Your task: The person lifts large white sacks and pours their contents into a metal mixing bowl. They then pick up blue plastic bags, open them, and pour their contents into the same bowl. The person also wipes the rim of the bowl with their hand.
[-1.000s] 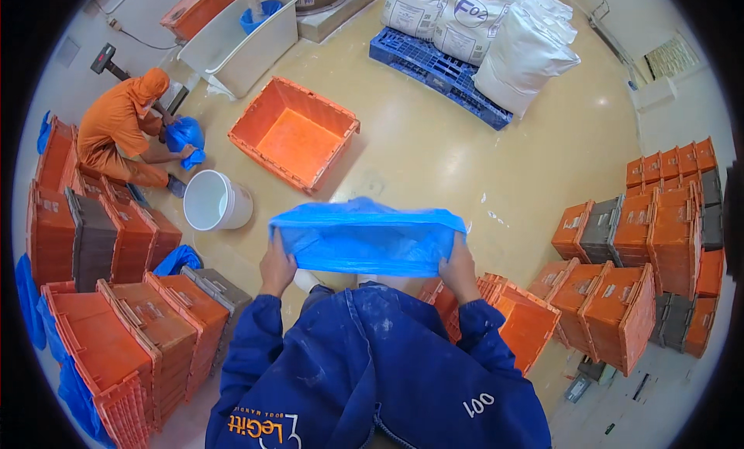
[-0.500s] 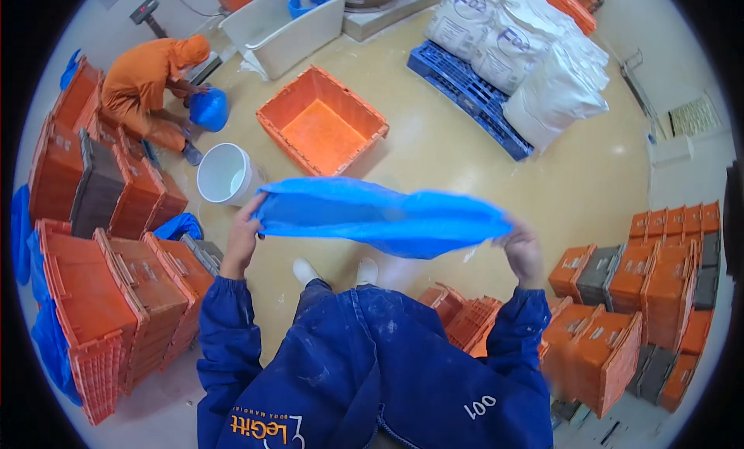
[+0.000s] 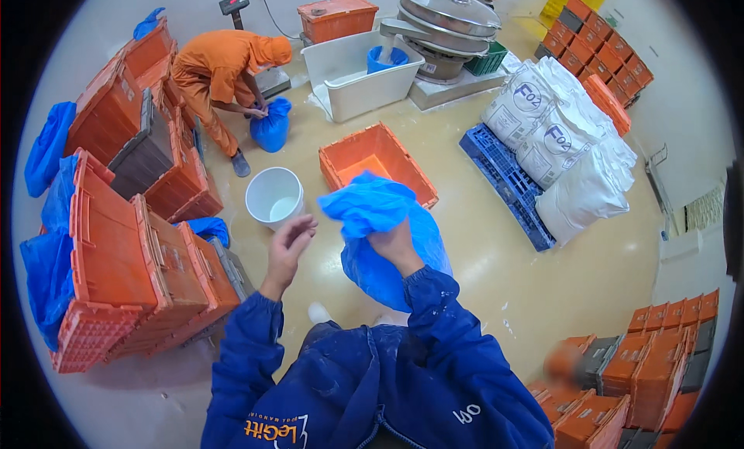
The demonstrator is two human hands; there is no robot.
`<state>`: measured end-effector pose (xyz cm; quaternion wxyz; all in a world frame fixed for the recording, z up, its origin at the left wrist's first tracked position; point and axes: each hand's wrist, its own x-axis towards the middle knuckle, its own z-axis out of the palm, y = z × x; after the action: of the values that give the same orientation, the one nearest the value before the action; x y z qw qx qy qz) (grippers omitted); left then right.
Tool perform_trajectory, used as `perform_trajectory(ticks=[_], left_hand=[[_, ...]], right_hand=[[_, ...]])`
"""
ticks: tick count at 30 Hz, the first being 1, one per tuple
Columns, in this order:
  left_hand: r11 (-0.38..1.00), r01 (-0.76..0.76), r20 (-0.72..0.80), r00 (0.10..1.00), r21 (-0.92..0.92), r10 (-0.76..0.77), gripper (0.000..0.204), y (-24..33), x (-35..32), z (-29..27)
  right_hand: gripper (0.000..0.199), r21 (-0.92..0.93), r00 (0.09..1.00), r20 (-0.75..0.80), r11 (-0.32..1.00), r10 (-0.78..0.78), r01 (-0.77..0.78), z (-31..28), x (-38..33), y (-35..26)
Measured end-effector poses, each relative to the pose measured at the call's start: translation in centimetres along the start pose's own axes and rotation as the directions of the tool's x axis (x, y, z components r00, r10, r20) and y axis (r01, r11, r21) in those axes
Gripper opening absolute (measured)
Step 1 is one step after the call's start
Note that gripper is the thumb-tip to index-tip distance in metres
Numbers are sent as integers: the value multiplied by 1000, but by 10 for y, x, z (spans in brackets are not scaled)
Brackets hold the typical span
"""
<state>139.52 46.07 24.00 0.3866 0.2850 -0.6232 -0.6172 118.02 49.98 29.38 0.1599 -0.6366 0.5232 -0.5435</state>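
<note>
Pinching the bunched upper part of a blue plastic bag (image 3: 372, 264) in the right grip (image 3: 396, 245), well off the floor (image 3: 504, 271), in front of the body. Holding the left grip (image 3: 288, 249) empty, loosely spread, just left of the bag. Beyond, seeing a white bucket (image 3: 277, 185) and an open orange crate (image 3: 407, 164). Toward the floor's left edge, noting stacked crates (image 3: 116, 243) and a co-worker (image 3: 213, 65) bending over a rounded blue bag (image 3: 271, 131); toward its far edge, a white tub (image 3: 373, 94); toward its right edge, white sacks (image 3: 575, 145) on a blue pallet (image 3: 500, 175).
</note>
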Motion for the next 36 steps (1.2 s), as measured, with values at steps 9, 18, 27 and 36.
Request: perform_trajectory(ticks=[9, 18, 27, 36], left_hand=[[863, -176, -156, 947, 474, 280, 37, -58, -23, -23], [848, -124, -395, 844, 516, 363, 18, -101, 14, -177], [974, 133, -594, 804, 185, 3, 19, -57, 4, -352], [943, 156, -912, 250, -293, -324, 43, -99, -73, -317]], right_hand=[[28, -170, 982, 187, 985, 21, 12, 165, -12, -86], [36, -85, 900, 428, 988, -80, 128, 172, 72, -78], [39, -490, 610, 687, 872, 395, -13, 28, 49, 299], [56, 195, 344, 475, 284, 810, -939, 264, 57, 243]])
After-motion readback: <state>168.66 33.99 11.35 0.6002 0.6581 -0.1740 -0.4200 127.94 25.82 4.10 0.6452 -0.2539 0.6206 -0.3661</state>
